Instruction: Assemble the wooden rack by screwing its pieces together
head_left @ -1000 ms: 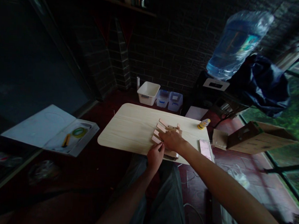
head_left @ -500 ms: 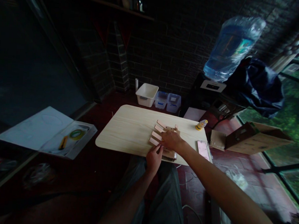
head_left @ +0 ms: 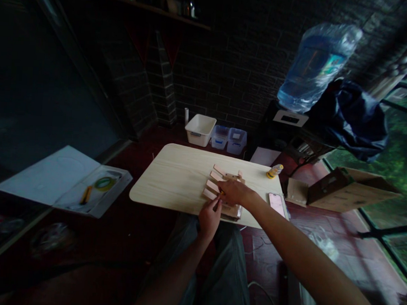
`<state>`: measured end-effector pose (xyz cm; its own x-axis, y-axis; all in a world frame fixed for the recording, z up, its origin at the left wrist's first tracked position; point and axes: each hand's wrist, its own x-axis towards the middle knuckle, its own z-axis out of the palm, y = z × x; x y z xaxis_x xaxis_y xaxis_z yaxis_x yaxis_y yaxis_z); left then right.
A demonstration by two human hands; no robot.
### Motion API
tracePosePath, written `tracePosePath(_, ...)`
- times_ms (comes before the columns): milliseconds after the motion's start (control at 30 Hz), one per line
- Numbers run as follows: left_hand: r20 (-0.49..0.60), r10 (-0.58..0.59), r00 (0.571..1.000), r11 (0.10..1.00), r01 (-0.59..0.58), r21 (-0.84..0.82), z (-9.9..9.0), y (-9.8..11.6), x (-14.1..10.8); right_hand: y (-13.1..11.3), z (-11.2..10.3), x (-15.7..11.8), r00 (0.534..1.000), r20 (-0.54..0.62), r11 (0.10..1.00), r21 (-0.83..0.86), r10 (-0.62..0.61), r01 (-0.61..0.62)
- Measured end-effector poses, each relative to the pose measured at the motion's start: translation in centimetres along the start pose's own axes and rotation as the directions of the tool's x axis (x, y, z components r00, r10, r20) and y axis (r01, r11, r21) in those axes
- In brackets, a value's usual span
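Observation:
A flat brown wooden assembly (head_left: pixel 232 212) lies near the front edge of the pale table, with several light wooden strips (head_left: pixel 217 176) fanning out to its left like fingers. Over its middle rests my right hand (head_left: pixel 234 192), fingers bent down and closed near the base of the strips; what they grip is hidden. My left hand (head_left: pixel 209 219) is at the table's front edge, its thumb and fingertips pinched together by the lowest strip. A tiny yellow piece (head_left: pixel 222 194) shows where the two hands' fingertips meet, too small to name.
On the table (head_left: pixel 161 177), a yellow-capped bottle (head_left: pixel 274 171) and a phone (head_left: pixel 276 204) are at the right. Behind are a white bin (head_left: pixel 200 130) and clear boxes (head_left: pixel 236 141). An open white case (head_left: pixel 95 192) lies left, a cardboard box (head_left: pixel 345 189) right.
The tiny yellow piece now shows between my fingertips. My left hand's fingers have shifted slightly, and my right hand has moved a little left. The wooden assembly stays in place.

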<state>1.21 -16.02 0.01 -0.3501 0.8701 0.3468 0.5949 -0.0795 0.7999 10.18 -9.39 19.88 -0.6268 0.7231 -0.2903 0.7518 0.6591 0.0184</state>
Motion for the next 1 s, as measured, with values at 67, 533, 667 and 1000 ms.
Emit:
tracePosePath(67,-0.004,-0.003,1.000,1.000,0.003,0.007,0.1,-0.1,-0.1,0.2,0.4,0.3,1.000,-0.004,1.000,0.009,-0.010,0.010)
tracePosePath(533,0.016,0.000,1.000,0.998,-0.001,0.063,0.1,-0.4,0.1,-0.5,1.0,-0.4,0.997,-0.019,0.997,0.012,0.081,-0.081)
tracePosePath(667,0.011,0.016,1.000,0.999,-0.016,0.033,0.0,-0.5,0.2,0.0,1.1,-0.3,0.996,0.002,0.996,0.037,0.086,-0.086)
tracePosePath(1000,0.005,0.063,0.998,0.997,-0.063,-0.040,0.3,-0.8,0.1,0.7,0.8,-0.3,0.999,-0.021,0.999,0.014,0.050,-0.049)
